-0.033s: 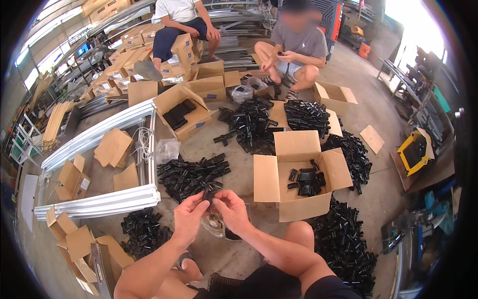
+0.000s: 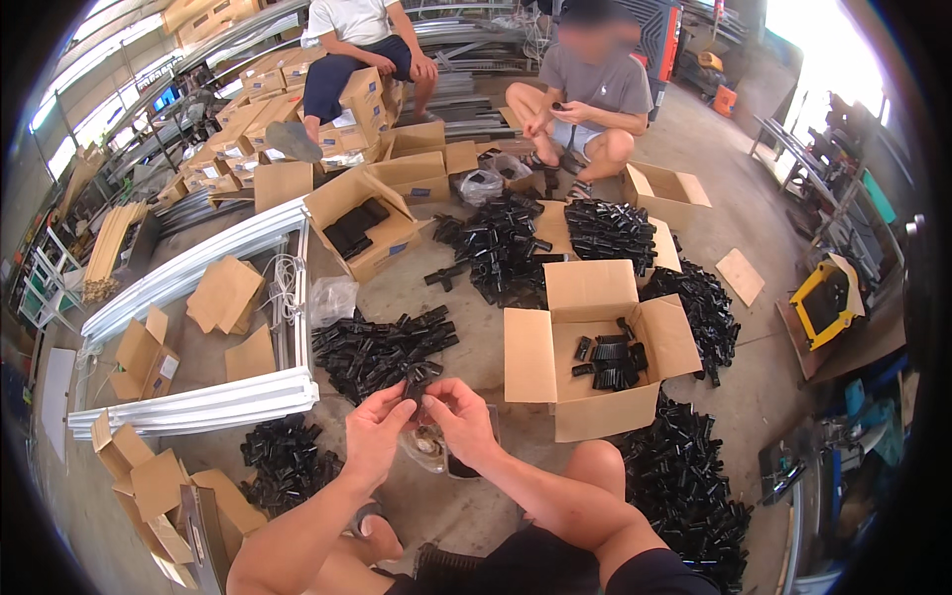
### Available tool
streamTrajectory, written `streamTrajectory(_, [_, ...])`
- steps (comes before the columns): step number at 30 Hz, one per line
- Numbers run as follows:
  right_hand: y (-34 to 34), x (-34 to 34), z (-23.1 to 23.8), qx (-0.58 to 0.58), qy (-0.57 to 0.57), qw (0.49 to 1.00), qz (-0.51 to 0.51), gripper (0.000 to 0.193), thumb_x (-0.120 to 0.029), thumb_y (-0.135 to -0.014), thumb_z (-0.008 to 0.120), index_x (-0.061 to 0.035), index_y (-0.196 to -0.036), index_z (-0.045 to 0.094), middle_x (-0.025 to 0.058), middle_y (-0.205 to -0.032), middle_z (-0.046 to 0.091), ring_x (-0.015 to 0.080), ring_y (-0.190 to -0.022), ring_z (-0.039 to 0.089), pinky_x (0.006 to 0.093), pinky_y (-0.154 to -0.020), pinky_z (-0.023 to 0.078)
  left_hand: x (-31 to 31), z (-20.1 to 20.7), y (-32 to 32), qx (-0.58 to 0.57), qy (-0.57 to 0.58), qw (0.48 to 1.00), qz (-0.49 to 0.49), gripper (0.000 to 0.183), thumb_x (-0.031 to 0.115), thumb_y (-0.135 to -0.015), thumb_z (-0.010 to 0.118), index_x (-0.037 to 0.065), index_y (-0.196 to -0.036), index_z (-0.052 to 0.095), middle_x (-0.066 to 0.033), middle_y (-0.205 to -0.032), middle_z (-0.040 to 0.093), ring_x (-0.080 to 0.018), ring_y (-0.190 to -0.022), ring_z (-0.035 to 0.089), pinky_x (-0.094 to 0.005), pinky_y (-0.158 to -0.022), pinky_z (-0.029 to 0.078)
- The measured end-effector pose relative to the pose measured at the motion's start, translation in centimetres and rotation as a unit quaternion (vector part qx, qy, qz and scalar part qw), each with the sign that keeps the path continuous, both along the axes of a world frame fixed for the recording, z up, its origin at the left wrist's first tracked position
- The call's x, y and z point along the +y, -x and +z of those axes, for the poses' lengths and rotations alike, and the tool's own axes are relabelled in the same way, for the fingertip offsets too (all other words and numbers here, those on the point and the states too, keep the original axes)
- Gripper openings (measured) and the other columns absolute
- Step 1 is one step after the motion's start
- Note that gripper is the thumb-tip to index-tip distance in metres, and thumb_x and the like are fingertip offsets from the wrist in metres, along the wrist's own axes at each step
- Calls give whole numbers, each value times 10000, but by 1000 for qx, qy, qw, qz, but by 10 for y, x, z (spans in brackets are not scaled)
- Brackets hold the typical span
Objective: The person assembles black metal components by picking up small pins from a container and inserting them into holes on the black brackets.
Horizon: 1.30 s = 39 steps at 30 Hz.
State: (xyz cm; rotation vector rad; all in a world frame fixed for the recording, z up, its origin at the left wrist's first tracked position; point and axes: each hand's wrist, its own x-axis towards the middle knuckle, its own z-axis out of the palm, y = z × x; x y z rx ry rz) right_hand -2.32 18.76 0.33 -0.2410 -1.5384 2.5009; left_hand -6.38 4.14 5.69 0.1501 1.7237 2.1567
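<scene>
Between the fingertips of both hands is a small black plastic fitting, partly hidden by the fingers. My left hand pinches it from the left, and my right hand grips its other side. Just beyond them lies a heap of black fittings, so close that the held piece's outline partly merges with it. Below the hands, a clear plastic bag or tub with small contents shows between my forearms. To the right, an open cardboard box has several black fittings inside, some in a row.
More black heaps lie at right, at left and farther ahead. White metal profiles stretch across the left floor. Another open carton holds black parts. Two people sit beyond; one in grey handles a small dark piece.
</scene>
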Motion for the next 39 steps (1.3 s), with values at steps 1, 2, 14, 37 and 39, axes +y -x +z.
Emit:
streamTrajectory(1, [0,-1,1,3,0,1000,-4,147,-71,-1027,653,7,-1146,615,30,-989,679,93,-845,653,275,-763,565,0,1,0,3,4,1000,-2,367,54,-986,710,-38,-1334,640,-114,-1175,748,-165,-983,730,-318,-866,614])
streamTrajectory(2, [0,-1,1,7,-1,1000,-9,151,-80,-1025,657,13,-1137,618,29,-971,681,88,-829,654,270,-747,558,-1,2,0,6,9,1000,-3,368,56,-986,711,-39,-1335,639,-116,-1175,748,-167,-975,732,-320,-867,615])
streamTrajectory(14, [-1,-1,0,-7,0,1000,21,141,-121,-1056,631,-16,-1135,581,30,-995,659,101,-866,639,286,-742,563,-3,0,2,-6,20,1000,-22,373,57,-984,714,-56,-1330,633,-121,-1141,757,-164,-929,733,-310,-851,611])
streamTrajectory(37, [-2,5,6,-42,116,990,63,313,-262,-1015,717,-50,-1242,680,-9,-1037,691,76,-877,621,260,-792,509,-14,12,11,75,146,977,-135,488,19,-965,719,-36,-1432,589,-102,-1221,732,-124,-1051,691,-284,-942,566])
streamTrajectory(39, [-3,5,6,-43,118,990,62,303,-259,-1016,715,-54,-1237,683,-13,-1029,688,73,-868,617,259,-783,509,-14,11,11,72,131,978,-143,498,17,-962,720,-28,-1439,586,-97,-1226,732,-119,-1053,689,-280,-942,563])
